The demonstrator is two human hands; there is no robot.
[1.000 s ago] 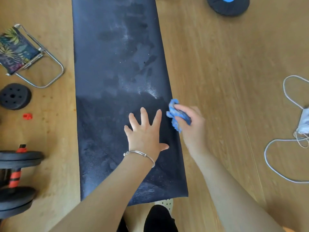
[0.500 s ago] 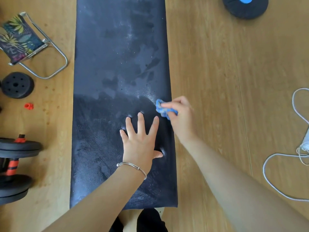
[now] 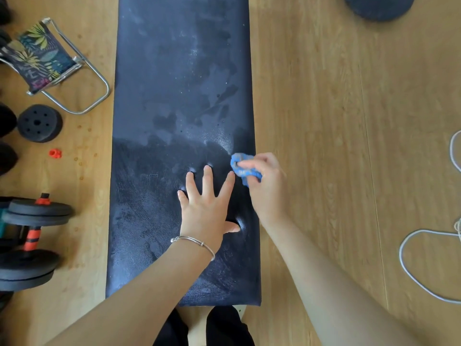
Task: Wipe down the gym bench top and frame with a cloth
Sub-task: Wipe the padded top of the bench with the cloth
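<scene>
The dark navy bench top [image 3: 174, 83] runs up the middle of the head view, dusty and streaked on its far half, darker on the near half. My left hand [image 3: 208, 206] lies flat on the pad with fingers spread, a thin bracelet on the wrist. A crumpled blue cloth [image 3: 243, 167] is bunched in my right hand [image 3: 268, 186], pressed on the pad near its right edge, just right of my left fingertips. The bench frame is hidden under the pad.
On the wooden floor to the left lie a folding stool [image 3: 47, 61], a black weight plate [image 3: 40, 123], a small red nut [image 3: 55, 154] and a dumbbell [image 3: 32, 238]. A white cord [image 3: 409, 265] loops at the right. A black disc [image 3: 376, 7] sits top right.
My right hand has slid the blue cloth a little up the pad's right edge, towards the dusty boundary. My left hand has stayed flat on the pad. The view shifted slightly.
</scene>
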